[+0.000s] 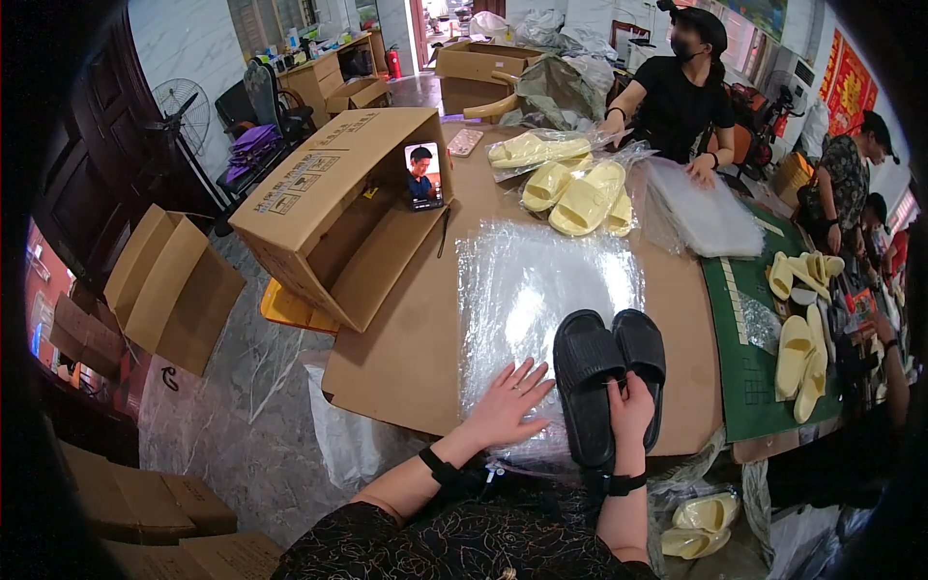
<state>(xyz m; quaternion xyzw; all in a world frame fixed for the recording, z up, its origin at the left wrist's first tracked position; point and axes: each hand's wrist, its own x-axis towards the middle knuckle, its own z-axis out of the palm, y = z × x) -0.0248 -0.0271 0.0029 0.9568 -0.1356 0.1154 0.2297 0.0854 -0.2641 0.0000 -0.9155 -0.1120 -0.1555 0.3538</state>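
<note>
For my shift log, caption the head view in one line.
Left hand spread over clear plastic bags, right hand gripping a pair of black slippers.

Glossy, clear plastic bags [512, 266] gleam mid-frame. Lower right of them, the slippers [586, 387] look matt, their straps ribbed. Upper left, the box [333, 164] is dull cardboard.

Hands [630, 408] touch clear bags [507, 309] and black slippers [587, 362].

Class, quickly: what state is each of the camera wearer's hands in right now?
Left hand: open and spread, palm down on the clear plastic bags.
Right hand: closed, holding the black slippers.
</note>
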